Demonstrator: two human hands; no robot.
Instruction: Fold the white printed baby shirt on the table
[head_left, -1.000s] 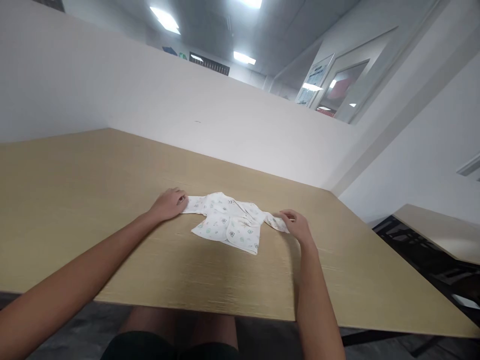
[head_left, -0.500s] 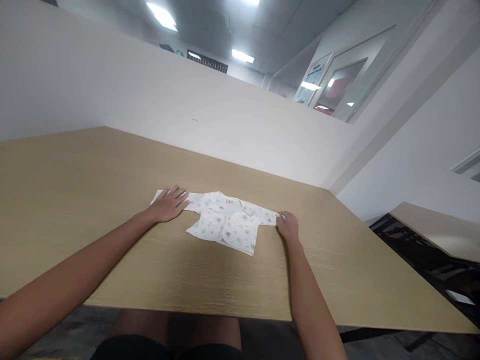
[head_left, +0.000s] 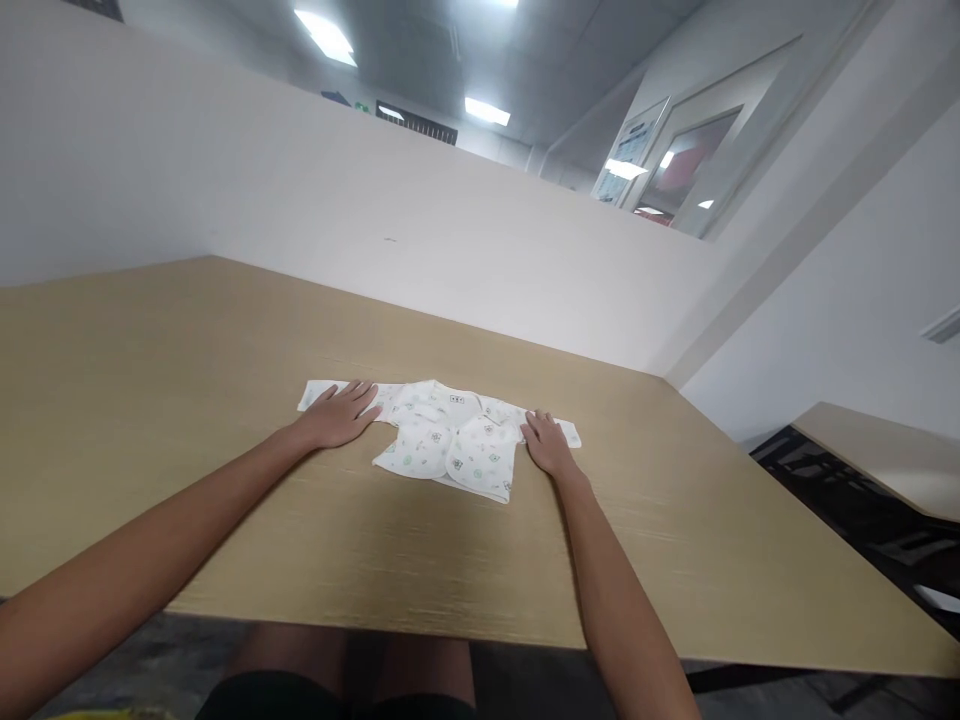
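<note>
A small white baby shirt [head_left: 424, 445] with a green and grey print lies spread on the wooden table [head_left: 420, 570], its sleeves stretched out to both sides. My left hand [head_left: 341, 414] rests flat across the left sleeve, fingers extended, and the cuff shows beyond it. On the right sleeve lies my right hand [head_left: 549, 443], fingers out and palm down, with the cuff end visible past it. A small label sits inside the neckline, and the two front panels meet near the middle.
A white partition wall [head_left: 450, 260] rises along the table's far edge. To the right stands another table [head_left: 877, 455] with a dark frame beneath it. The near table edge runs just above my legs.
My right hand has moved left from the cuff onto the sleeve and its fingers have straightened; the right cuff is now uncovered. My left hand has stayed nearly still on its sleeve.
</note>
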